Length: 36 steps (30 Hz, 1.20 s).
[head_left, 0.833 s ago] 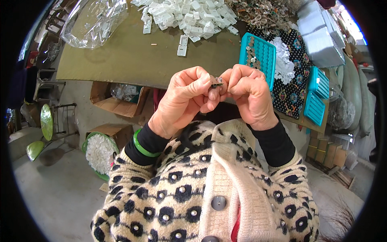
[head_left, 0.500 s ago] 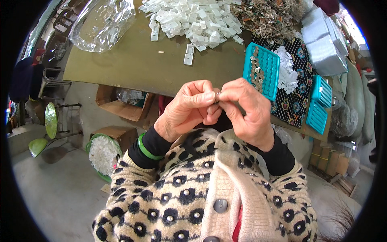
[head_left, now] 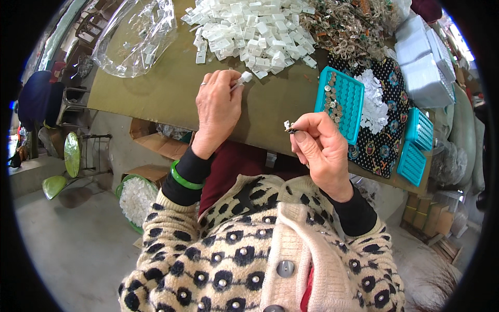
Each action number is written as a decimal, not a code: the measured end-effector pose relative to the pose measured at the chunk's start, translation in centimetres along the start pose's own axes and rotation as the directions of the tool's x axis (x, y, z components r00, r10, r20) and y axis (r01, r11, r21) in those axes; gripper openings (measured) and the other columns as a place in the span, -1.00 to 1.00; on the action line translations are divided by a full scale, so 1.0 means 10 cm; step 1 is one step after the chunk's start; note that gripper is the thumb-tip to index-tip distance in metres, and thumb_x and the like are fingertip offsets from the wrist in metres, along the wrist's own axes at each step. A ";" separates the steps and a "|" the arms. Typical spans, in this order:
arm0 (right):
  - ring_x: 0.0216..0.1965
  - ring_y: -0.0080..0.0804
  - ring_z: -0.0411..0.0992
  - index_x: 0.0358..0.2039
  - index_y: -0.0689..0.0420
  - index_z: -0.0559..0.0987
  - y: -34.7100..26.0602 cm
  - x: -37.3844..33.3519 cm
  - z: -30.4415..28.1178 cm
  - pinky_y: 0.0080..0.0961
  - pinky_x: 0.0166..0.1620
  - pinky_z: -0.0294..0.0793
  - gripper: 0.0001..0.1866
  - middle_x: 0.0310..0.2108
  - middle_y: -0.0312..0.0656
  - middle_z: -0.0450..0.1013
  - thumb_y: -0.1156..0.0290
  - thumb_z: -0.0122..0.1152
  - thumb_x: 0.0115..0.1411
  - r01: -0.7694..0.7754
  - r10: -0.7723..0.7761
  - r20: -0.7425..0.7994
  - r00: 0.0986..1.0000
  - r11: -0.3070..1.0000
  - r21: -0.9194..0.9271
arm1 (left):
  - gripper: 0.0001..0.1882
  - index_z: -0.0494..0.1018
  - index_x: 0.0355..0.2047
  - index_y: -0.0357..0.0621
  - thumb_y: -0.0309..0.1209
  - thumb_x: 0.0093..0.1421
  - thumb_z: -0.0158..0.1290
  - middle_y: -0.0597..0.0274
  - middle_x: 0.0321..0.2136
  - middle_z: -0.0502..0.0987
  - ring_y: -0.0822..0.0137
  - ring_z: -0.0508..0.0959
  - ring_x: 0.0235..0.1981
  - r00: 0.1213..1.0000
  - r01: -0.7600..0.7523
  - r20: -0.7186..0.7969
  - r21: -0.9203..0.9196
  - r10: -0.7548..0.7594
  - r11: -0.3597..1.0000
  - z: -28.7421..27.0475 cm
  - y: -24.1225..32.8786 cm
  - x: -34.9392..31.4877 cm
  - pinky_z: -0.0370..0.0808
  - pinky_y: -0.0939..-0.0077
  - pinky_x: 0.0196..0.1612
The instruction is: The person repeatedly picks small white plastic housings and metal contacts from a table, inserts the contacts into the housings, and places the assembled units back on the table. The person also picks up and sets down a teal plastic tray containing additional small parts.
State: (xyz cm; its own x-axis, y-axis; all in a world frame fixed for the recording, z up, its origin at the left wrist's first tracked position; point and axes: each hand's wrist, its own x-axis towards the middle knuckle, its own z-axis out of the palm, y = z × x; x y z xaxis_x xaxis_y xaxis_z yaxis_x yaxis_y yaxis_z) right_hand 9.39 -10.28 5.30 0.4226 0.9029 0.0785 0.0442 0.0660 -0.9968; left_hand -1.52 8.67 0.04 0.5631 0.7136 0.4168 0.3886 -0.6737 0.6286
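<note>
Hands apart, one part in each.
Left hand pinches a white plastic clip mid-frame by the pile; right hand clamps a tiny metal piece, light, stiff, likely slippery: pinch its sides.

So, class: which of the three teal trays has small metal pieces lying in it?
The largest teal tray, nearest the right hand; the two smaller trays at the table's edge show none.

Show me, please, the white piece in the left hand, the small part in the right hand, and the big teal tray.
white piece (head_left: 245, 77), head view, its free end.
small part (head_left: 289, 127), head view, its tip.
teal tray (head_left: 349, 106), head view, bare grid.
</note>
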 end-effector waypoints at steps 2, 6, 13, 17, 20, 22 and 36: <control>-0.53 -0.70 0.29 -0.18 0.19 0.41 -0.01 0.03 0.01 -0.76 -0.45 0.30 -0.94 -0.44 -0.28 0.42 0.54 0.04 0.35 0.128 -0.129 0.009 0.992 0.973 -0.191 | -0.84 0.50 -0.32 -0.23 -0.55 0.06 0.17 0.20 -0.48 0.51 0.25 0.50 -0.42 0.999 0.040 0.002 -0.159 -0.041 0.986 -0.06 0.04 -0.04 0.43 0.39 -0.31; -0.33 -0.20 0.44 -0.29 0.20 0.48 0.00 0.18 0.04 -0.44 -0.27 0.46 -0.84 -0.28 -0.11 0.48 0.68 0.19 0.12 0.473 -0.490 0.098 0.866 0.742 -0.474 | -0.89 0.53 -0.31 -0.33 -0.55 0.16 0.15 0.30 -0.45 0.58 0.56 0.49 -0.48 0.901 0.424 0.350 -0.587 -0.256 0.689 -0.19 0.26 -0.19 0.44 0.65 -0.40; -0.14 -0.14 0.46 -0.26 0.23 0.45 0.02 0.23 0.03 -0.36 -0.07 0.45 -0.90 -0.14 -0.01 0.49 0.66 0.11 0.21 0.460 -0.494 0.069 0.867 0.739 -0.493 | -0.71 0.48 -0.10 -0.36 -0.50 0.20 0.19 0.17 -0.27 0.57 0.40 0.58 -0.30 0.797 0.571 0.590 -0.806 -0.129 -0.156 -0.20 0.48 -0.30 0.59 0.44 -0.14; -0.18 -0.22 0.47 -0.22 0.24 0.44 0.03 0.19 0.06 -0.46 -0.11 0.47 -0.89 -0.11 0.01 0.48 0.67 0.08 0.25 0.399 -0.438 -0.045 0.898 0.854 -0.335 | -0.62 0.44 0.03 -0.36 -0.54 0.20 0.16 0.13 -0.13 0.55 0.35 0.56 -0.16 0.886 0.460 0.464 -0.878 0.006 -0.134 -0.10 0.50 -0.33 0.55 0.41 -0.03; -0.22 -0.38 0.47 -0.22 0.25 0.44 0.05 0.17 0.10 -0.56 -0.17 0.50 -0.91 -0.12 -0.05 0.47 0.67 0.06 0.26 0.340 -0.366 -0.075 0.927 0.910 -0.237 | -0.60 0.43 0.04 -0.36 -0.57 0.18 0.16 0.10 -0.11 0.55 0.35 0.56 -0.16 0.888 0.455 0.448 -0.889 -0.105 0.052 -0.05 0.51 -0.38 0.55 0.45 -0.06; -0.21 -0.47 0.45 -0.22 0.27 0.43 0.05 0.15 0.10 -0.59 -0.17 0.50 -0.92 -0.11 -0.08 0.45 0.66 0.04 0.28 0.258 -0.262 -0.078 0.962 0.964 -0.062 | -0.63 0.43 0.04 -0.36 -0.57 0.22 0.13 0.08 -0.14 0.57 0.37 0.58 -0.26 0.881 0.462 0.455 -0.887 -0.129 0.026 -0.02 0.50 -0.39 0.59 0.46 -0.17; -0.48 -0.70 0.43 -0.28 0.27 0.46 -0.08 0.15 0.23 -0.77 -0.42 0.41 -0.95 -0.41 -0.27 0.50 0.60 0.15 0.27 0.022 -0.001 -0.218 0.976 0.995 0.096 | -0.55 0.33 0.14 -0.39 -0.52 0.26 0.08 0.07 -0.20 0.57 0.31 0.60 -0.33 0.797 0.578 0.602 -0.778 -0.033 -0.246 -0.16 0.44 -0.41 0.60 0.39 -0.19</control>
State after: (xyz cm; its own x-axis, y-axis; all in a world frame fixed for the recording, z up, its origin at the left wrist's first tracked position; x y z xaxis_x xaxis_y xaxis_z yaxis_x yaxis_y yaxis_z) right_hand 7.92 -7.97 6.22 0.6097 0.7886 0.0799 -0.0333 0.1262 -0.9914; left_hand -3.27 3.12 2.13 0.8757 0.4755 -0.0839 -0.3378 0.7274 0.5973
